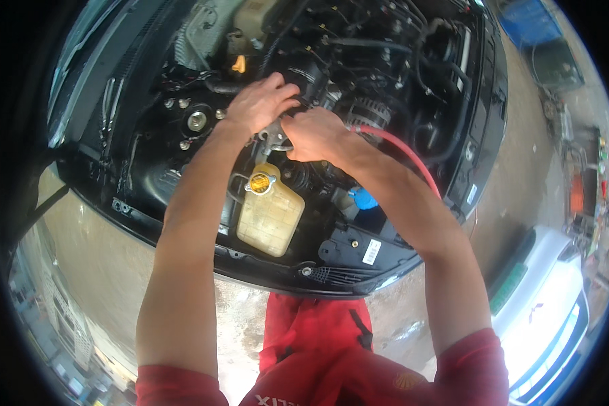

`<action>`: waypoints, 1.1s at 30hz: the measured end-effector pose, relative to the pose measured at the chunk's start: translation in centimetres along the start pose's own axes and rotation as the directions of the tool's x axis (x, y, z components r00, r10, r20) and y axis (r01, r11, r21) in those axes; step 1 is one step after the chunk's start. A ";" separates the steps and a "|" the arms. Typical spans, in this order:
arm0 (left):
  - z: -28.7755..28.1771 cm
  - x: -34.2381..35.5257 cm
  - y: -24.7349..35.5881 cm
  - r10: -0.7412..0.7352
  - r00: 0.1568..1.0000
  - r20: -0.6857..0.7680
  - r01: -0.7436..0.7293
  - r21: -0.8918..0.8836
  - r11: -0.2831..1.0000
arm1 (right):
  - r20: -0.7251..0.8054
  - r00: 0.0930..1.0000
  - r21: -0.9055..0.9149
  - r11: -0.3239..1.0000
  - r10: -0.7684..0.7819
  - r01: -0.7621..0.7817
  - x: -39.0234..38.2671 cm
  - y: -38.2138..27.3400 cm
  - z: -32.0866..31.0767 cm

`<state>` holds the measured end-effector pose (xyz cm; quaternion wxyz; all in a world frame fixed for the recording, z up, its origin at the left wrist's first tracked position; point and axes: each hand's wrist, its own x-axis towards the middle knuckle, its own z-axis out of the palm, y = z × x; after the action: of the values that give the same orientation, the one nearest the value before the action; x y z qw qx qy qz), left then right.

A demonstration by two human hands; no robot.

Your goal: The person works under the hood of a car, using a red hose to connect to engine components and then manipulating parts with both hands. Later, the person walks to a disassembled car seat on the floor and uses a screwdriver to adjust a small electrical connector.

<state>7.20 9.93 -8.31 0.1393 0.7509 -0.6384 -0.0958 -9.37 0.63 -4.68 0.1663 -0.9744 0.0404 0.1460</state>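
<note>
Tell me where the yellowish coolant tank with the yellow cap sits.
In the head view, the coolant tank sits in the engine bay's near edge, just below both hands, left hand and right hand, with a blue cap to its right.

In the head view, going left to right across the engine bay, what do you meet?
Round strut mount → left hand → right hand → red hose → white car.

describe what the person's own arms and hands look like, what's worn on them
Both arms are bare from just above the elbow down, with short red fabric sleeves at the upper arms. The left hand and right hand wear no gloves; no watch, ring or wristband shows. The red sleeve on the right arm carries a small yellow emblem near its edge.
</note>
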 end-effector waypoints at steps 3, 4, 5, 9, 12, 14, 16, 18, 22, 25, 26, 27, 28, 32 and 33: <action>0.0 0.3 0.2 0.004 1.000 -0.007 -0.004 0.021 1.000 | 0.003 1.000 0.029 1.000 -0.002 0.002 -0.1 0.1 0.0; 0.1 0.2 0.3 0.000 1.000 -0.010 0.000 0.009 1.000 | 0.027 1.000 0.015 1.000 0.007 -0.007 0.0 0.1 0.1; 0.2 0.3 0.2 -0.010 1.000 0.008 0.010 0.000 1.000 | 0.017 1.000 0.016 1.000 0.000 0.000 -0.1 0.2 0.1; 0.9 0.5 -0.2 0.004 1.000 0.002 -0.004 -0.019 1.000 | 0.004 1.000 0.039 0.999 -0.030 0.030 -0.7 0.4 0.6; 1.2 0.7 -0.7 0.077 0.997 0.011 -0.077 0.056 0.995 | -0.080 0.993 0.035 0.996 -0.085 0.088 -1.3 0.8 1.2; 1.2 0.9 -1.1 0.026 0.997 0.078 -0.029 0.037 0.999 | -0.171 0.976 0.054 0.988 -0.133 0.144 -1.5 1.3 1.7; 1.2 1.1 -1.3 -0.037 0.987 0.157 0.035 0.016 0.999 | -0.206 0.968 0.060 0.985 -0.144 0.160 -1.4 1.6 2.0; 1.2 1.0 -1.3 -0.047 0.985 0.163 0.033 0.089 0.995 | -0.224 0.965 0.066 0.986 -0.137 0.155 -1.3 1.7 2.5; 1.2 1.0 -1.1 -0.018 0.992 0.127 0.007 0.084 0.996 | -0.168 0.982 0.078 0.992 -0.086 0.100 -0.9 1.5 2.6; 1.1 1.0 -1.0 -0.061 0.988 0.139 0.048 0.095 0.994 | -0.162 0.983 0.065 0.993 -0.091 0.103 -0.7 1.4 2.6; 1.1 1.0 -1.0 -0.056 0.988 0.141 0.042 0.097 0.994 | -0.176 0.979 0.061 0.992 -0.098 0.111 -0.7 1.5 2.6; 1.2 1.0 -1.0 -0.061 0.989 0.137 0.049 0.087 0.995 | -0.182 0.978 0.057 0.992 -0.100 0.113 -0.7 1.5 2.6; 1.2 1.0 -1.0 -0.066 0.989 0.132 0.056 0.077 0.995 | -0.187 0.977 0.052 0.992 -0.104 0.115 -0.7 1.5 2.6; 1.1 0.9 -1.2 -0.044 0.989 0.142 0.034 0.076 0.997 | -0.172 0.981 0.074 0.992 -0.085 0.099 -1.0 1.4 2.5; 1.2 0.9 -1.2 -0.040 0.989 0.140 0.031 0.063 0.998 | -0.168 0.982 0.077 0.992 -0.084 0.098 -1.1 1.4 2.4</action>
<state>8.14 9.11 -9.79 0.0692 0.7574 -0.6358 -0.1317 -11.23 0.12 -6.97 0.2100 -0.9760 0.0156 0.0556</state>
